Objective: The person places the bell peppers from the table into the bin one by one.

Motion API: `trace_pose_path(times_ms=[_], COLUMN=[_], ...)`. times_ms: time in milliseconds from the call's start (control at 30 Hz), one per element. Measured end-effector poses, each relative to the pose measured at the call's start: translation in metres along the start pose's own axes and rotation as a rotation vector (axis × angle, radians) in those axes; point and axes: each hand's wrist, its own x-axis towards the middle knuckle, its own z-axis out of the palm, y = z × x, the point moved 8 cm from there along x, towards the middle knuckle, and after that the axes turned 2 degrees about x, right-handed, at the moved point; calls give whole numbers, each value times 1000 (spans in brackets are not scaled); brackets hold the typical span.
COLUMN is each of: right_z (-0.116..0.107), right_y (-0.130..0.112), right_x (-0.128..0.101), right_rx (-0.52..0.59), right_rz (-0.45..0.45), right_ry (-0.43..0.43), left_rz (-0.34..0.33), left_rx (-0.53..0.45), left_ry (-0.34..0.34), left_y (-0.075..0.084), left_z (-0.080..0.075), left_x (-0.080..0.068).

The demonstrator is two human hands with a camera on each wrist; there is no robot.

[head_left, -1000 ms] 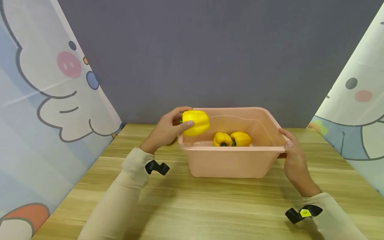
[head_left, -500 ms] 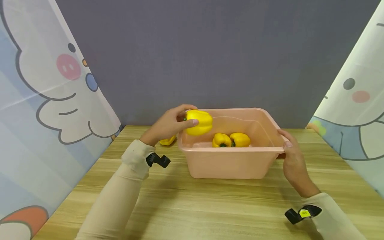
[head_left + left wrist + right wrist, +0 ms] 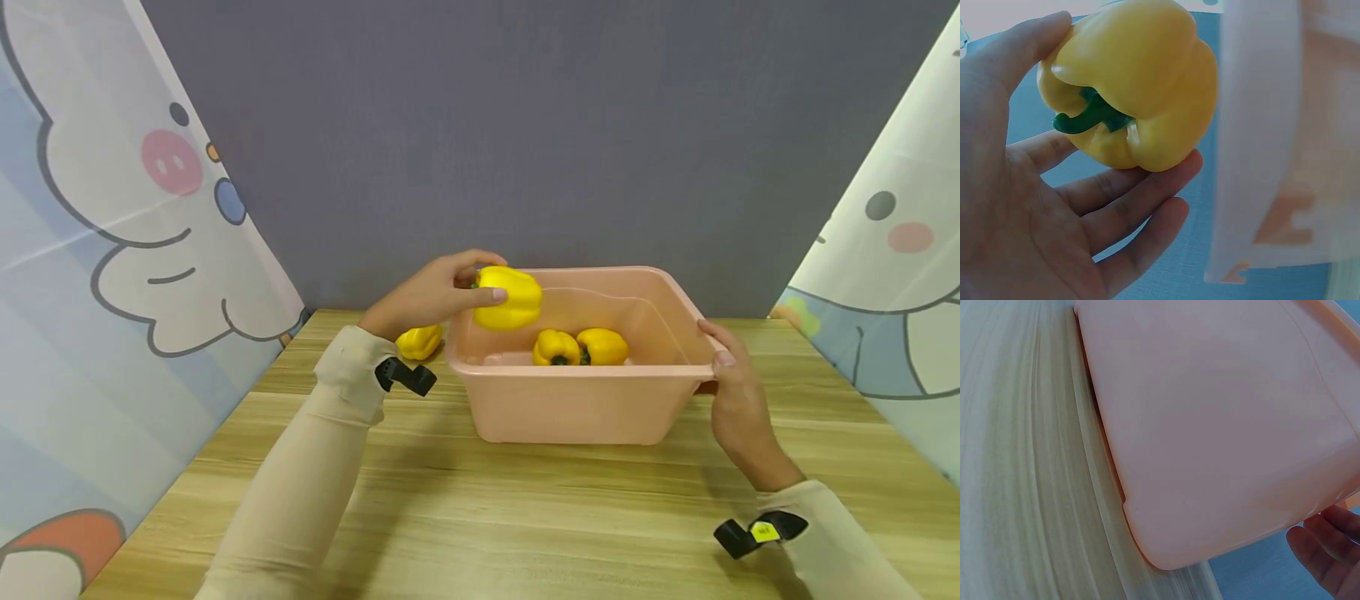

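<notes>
Our left hand (image 3: 427, 293) cups yellow pepper (image 3: 512, 297), frame centre: light, smooth, probably slippery; hold round body. Right hand (image 3: 731, 392) clasps tub (image 3: 577, 400) rim.

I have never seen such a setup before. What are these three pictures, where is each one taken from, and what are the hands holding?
These are a person's two bare hands, filmed by three worn cameras. The wide picture comes from a head camera; the two close-ups come from cameras on the wrists. On a wooden table stands a pink tub with two yellow peppers inside. The left hand holds a third yellow pepper over the tub's left rim; the left wrist view shows its green stem. The right hand grips the tub's right rim. Another pepper lies on the table, left of the tub.
</notes>
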Motion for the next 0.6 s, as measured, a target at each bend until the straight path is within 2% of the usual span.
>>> trace_pose_path(times_ms=[367, 600], right_z=[1, 0], right_y=[0, 0], right_x=[1, 0], right_rx=[-22, -65], right_rz=[0, 8], right_ry=[4, 7], left_rz=[-11, -4], left_rx=[60, 132], left_ry=[-21, -56], left_y=[0, 8], left_z=[-1, 1], left_x=[10, 13])
